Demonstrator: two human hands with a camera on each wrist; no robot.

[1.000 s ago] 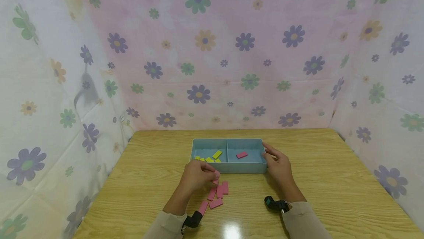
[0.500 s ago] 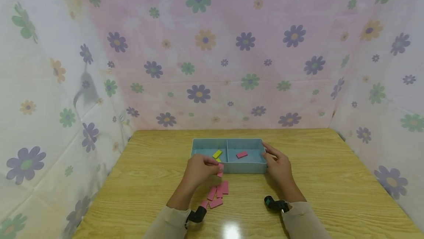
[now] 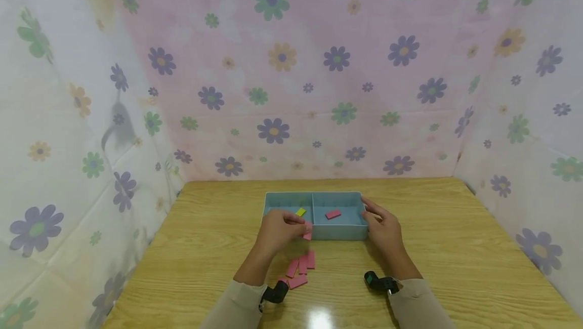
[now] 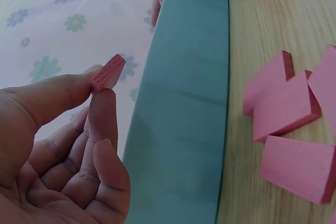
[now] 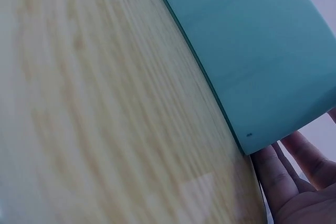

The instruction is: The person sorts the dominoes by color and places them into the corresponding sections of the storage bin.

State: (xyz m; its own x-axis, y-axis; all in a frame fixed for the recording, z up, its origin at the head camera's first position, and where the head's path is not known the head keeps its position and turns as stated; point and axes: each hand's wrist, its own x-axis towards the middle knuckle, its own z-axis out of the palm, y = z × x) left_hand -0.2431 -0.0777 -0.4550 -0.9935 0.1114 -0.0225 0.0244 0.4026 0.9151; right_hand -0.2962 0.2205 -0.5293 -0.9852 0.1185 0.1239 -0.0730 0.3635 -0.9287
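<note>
My left hand [image 3: 280, 233] pinches a pink rectangular block [image 4: 109, 73] between thumb and forefinger. It hangs in front of the light-blue divided box [image 3: 339, 232], near the divider. The left wrist view shows that block end-on, with the other fingers loosely curled below. My right hand [image 3: 384, 228] grips the box's right end, finger and thumb at the rim. Inside the right compartment lies one pink block [image 3: 333, 214]. A yellow block [image 3: 300, 212] shows in the left compartment, partly hidden by my left hand.
Several pink blocks [image 3: 298, 282] lie on the wooden table [image 3: 205, 248] in front of the box, some overlapping. Black wrist cameras hang by both sleeves. Flowered cloth [image 3: 291, 86] stands behind and on both sides of the table.
My left hand has lifted the pink block off the pile and carried it right and forward toward the box's divider. The right hand and box stay put.
</note>
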